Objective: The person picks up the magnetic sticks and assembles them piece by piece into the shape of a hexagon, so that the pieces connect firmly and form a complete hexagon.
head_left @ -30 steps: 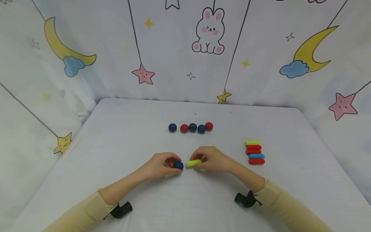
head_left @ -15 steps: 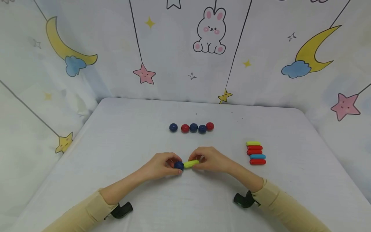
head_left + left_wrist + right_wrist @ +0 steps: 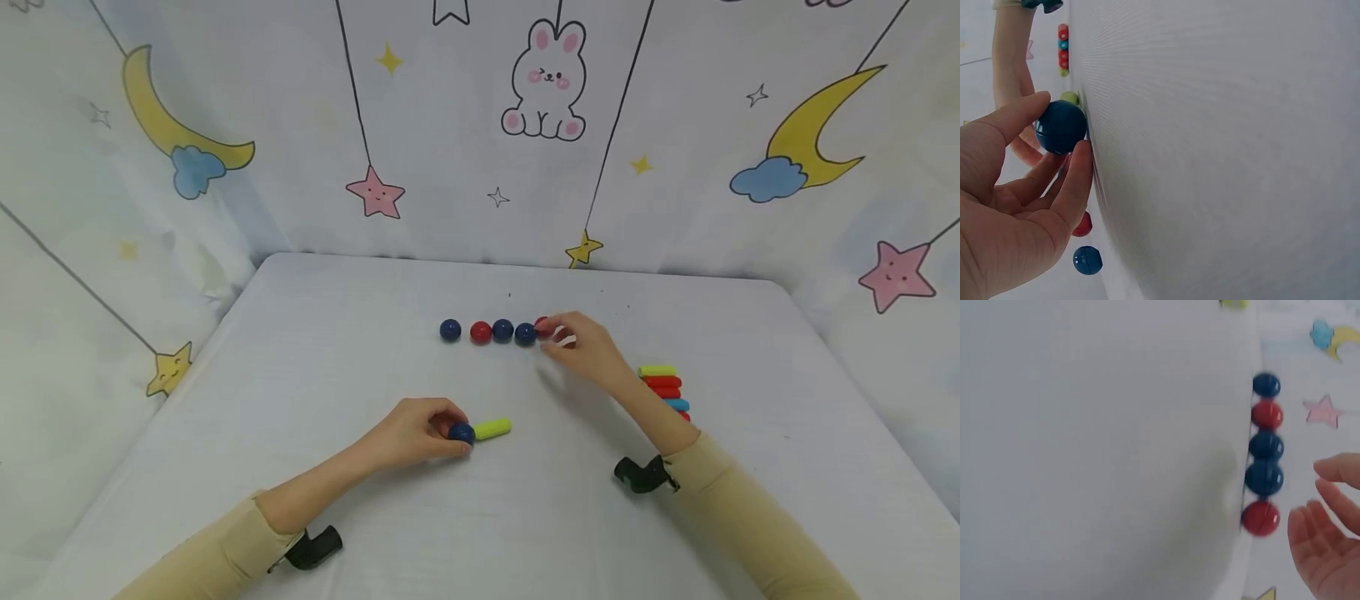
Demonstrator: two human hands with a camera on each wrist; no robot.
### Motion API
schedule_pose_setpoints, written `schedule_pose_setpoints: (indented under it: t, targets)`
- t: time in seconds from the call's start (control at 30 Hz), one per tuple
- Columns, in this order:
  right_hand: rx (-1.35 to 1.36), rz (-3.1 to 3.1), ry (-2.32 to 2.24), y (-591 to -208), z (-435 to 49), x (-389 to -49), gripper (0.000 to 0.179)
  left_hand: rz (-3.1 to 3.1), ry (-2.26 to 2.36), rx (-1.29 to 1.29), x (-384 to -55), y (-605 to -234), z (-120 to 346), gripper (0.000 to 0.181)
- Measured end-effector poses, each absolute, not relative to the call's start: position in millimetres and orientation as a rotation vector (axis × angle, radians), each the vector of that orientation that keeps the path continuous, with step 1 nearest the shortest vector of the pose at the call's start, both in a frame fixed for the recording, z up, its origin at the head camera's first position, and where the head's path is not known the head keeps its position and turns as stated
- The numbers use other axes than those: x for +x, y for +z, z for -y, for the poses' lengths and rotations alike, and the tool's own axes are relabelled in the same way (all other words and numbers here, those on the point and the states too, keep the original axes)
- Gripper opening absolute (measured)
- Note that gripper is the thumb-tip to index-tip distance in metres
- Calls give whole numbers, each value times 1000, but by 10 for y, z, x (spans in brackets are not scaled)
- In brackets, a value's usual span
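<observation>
Left hand (image 3: 420, 427) pinches a dark-blue ball (image 3: 462, 433) in the head view; a yellow-green rod (image 3: 492, 429) abuts it, long axis pointing nearly to three o'clock. Right hand (image 3: 585, 346) is at two o'clock from there, thumb and fingers apart. Left wrist view: thumb and fingertips clamp the ball (rod peeking out at one o'clock). Right wrist view: fingers parted, near a red ball (image 3: 1261, 517), at its three o'clock.
</observation>
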State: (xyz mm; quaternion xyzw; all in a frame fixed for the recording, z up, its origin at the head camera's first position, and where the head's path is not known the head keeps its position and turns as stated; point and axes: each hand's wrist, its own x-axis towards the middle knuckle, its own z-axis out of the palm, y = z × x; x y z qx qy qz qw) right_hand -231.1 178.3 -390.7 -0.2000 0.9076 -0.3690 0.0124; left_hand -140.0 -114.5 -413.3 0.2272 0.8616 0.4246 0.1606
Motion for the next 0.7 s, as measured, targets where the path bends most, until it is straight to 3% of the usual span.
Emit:
schedule_pose_setpoints:
  t: [0.27, 0.7]
  targets:
    - [-511, -2845, -998, -3942, -1897, -2632, 46, -2458, 1212, 654, -1391, -4135, 1142, 31]
    - [-503, -2862, -932, -4009, -1858, -2775, 42, -2450, 1213, 697, -1394, -4146, 1154, 32]
